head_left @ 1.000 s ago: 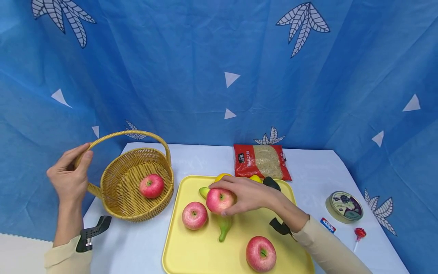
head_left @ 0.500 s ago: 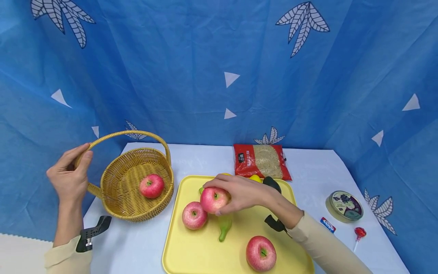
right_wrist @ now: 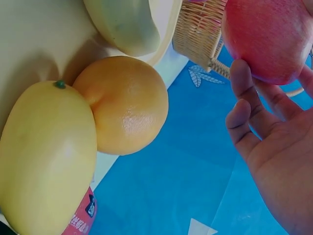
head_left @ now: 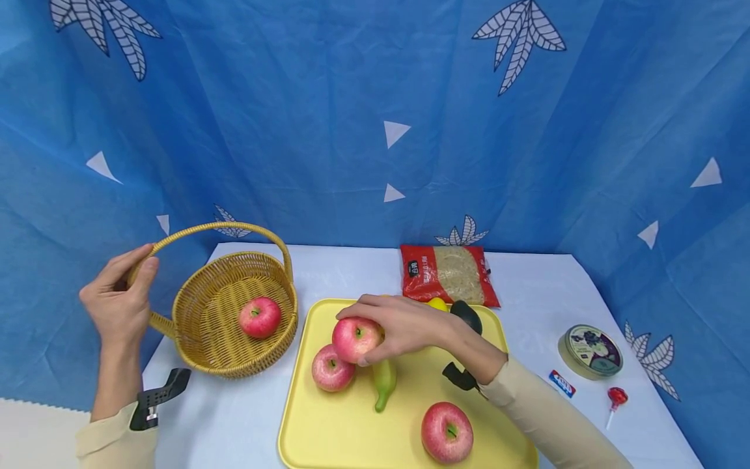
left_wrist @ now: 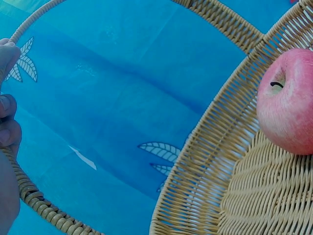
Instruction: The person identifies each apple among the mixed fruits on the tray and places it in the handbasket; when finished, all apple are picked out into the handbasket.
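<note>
My left hand (head_left: pixel 122 296) grips the arched handle of a wicker basket (head_left: pixel 234 361); in the left wrist view the curled fingers (left_wrist: pixel 9 122) wrap that handle. One red apple (head_left: pixel 260 318) lies inside the basket. Above the yellow tray (head_left: pixel 351 443), my right hand (head_left: pixel 404 326) holds an apple (head_left: pixel 355 340) between thumb and fingers, also seen as a red apple (right_wrist: pixel 271 39) in the right wrist view. Just below it in the head view is another apple (head_left: pixel 332 369), partly covered. A green banana (head_left: pixel 383 384) lies beside them, its upper part hidden by the hand.
A third tray apple (head_left: pixel 447 432) sits near the front. An orange (right_wrist: pixel 122 105), a yellow fruit (right_wrist: pixel 46 156) and a dark green item (head_left: pixel 467 317) are at the tray's back. Behind lies a red bag (head_left: pixel 451 277); a round tin (head_left: pixel 590 352) and lollipop (head_left: pixel 617 396) stand right.
My right hand has moved left with the apple, from over the banana to above the left tray apple. The left hand and the basket have stayed in place.
</note>
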Action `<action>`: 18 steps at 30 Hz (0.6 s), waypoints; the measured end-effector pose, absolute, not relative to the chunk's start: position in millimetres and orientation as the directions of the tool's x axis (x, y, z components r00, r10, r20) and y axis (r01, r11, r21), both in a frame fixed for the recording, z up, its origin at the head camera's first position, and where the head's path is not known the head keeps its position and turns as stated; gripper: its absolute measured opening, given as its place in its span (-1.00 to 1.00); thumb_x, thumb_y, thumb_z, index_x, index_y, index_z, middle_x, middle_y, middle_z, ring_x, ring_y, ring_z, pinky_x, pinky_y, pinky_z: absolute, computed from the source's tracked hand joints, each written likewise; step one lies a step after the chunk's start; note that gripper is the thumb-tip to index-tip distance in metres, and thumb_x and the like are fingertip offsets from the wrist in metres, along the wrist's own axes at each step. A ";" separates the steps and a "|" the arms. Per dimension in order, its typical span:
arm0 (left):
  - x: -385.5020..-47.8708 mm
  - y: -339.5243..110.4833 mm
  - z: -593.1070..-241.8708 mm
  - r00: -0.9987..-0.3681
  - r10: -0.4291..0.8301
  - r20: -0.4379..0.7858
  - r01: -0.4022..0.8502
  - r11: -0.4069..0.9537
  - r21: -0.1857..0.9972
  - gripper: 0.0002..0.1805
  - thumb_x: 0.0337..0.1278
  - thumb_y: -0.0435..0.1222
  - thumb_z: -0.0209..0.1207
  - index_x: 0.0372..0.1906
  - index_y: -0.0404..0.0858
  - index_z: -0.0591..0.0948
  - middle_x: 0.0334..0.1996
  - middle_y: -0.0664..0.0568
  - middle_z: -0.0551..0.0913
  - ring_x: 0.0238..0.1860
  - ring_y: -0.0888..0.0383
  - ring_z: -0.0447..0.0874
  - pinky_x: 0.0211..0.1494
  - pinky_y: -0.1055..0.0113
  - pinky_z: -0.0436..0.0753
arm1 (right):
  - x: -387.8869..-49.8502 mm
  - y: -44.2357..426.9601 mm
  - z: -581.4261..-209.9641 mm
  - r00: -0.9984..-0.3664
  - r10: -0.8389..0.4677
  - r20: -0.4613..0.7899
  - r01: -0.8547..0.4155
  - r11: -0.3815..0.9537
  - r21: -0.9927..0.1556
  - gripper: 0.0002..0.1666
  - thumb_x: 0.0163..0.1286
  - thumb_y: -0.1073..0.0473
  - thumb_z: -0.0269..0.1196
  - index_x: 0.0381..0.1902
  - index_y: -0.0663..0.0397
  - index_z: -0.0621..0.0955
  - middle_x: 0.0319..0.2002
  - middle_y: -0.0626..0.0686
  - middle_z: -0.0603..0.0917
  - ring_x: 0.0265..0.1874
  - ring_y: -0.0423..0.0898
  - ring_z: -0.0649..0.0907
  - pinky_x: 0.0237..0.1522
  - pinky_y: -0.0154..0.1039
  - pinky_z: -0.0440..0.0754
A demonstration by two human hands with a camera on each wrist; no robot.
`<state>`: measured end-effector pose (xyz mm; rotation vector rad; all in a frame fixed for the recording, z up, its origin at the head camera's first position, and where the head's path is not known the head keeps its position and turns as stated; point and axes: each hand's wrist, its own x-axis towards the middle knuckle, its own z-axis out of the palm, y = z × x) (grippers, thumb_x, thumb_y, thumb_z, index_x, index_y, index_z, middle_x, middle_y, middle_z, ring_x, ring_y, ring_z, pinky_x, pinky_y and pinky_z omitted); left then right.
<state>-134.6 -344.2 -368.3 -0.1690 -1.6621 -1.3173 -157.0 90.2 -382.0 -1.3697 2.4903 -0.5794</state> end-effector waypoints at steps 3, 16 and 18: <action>-134.9 -344.1 -367.9 -0.515 -0.434 0.739 0.633 0.388 0.670 -0.77 0.13 -0.59 0.30 -0.09 -0.60 0.69 -0.17 -0.04 0.80 -0.30 0.33 0.69 -0.27 0.62 0.55 | -157.8 86.4 -380.9 -0.526 -0.850 -0.021 -0.752 0.476 -0.456 -0.14 0.11 -0.50 0.32 0.37 -0.60 0.38 0.10 -0.33 0.48 -0.01 -0.34 0.54 -0.01 -0.27 0.61; -135.0 -343.9 -368.5 -0.517 -0.434 0.738 0.633 0.387 0.671 -0.77 0.14 -0.58 0.30 -0.09 -0.60 0.69 -0.17 -0.05 0.80 -0.29 0.33 0.69 -0.26 0.62 0.56 | -160.9 72.0 -381.5 -0.527 -0.849 -0.035 -0.753 0.485 -0.444 -0.12 0.08 -0.54 0.32 0.36 -0.61 0.39 0.08 -0.33 0.50 -0.06 -0.36 0.55 -0.03 -0.26 0.60; -134.9 -343.4 -368.4 -0.516 -0.434 0.739 0.636 0.384 0.670 -0.77 0.14 -0.59 0.30 -0.09 -0.61 0.69 -0.17 -0.05 0.80 -0.29 0.32 0.69 -0.26 0.62 0.55 | -160.7 70.8 -381.7 -0.529 -0.848 -0.039 -0.750 0.489 -0.446 -0.12 0.08 -0.55 0.32 0.36 -0.61 0.39 0.08 -0.32 0.50 -0.05 -0.36 0.55 -0.02 -0.27 0.60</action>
